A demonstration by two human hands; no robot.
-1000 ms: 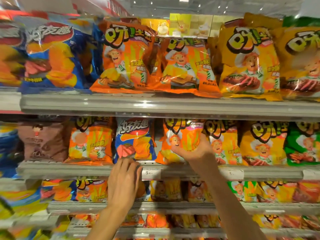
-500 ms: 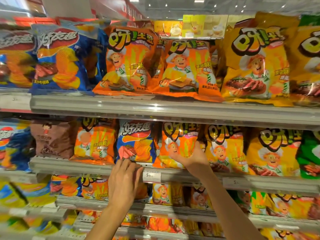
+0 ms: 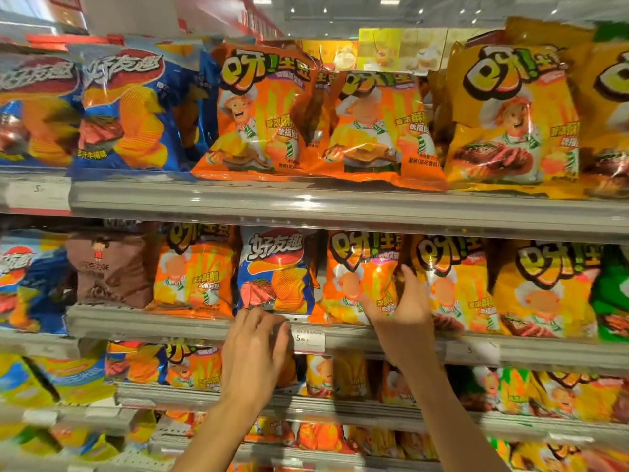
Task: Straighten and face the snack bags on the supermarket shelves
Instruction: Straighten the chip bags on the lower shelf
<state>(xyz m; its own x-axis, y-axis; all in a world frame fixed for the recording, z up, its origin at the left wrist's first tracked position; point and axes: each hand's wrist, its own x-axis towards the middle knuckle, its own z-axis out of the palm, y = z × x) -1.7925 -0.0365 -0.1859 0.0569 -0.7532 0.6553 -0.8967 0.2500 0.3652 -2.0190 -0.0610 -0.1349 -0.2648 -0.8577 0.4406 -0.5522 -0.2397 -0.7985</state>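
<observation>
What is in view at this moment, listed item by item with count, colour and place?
blue bag: one, blue, middle shelf, centre
orange bag: one, orange, middle shelf, right of the blue bag
brown bag: one, brown, middle shelf, left
green bag: one, green, middle shelf, far right
top-shelf orange bags: two, orange, top shelf, centre
price tag: one, white, middle shelf rail
left hand: fingers at the blue bag's bottom edge
right hand: grips the orange bag's right edge

bags (image 3: 275,270) packed tight, shelf lip (image 3: 170,323) below
</observation>
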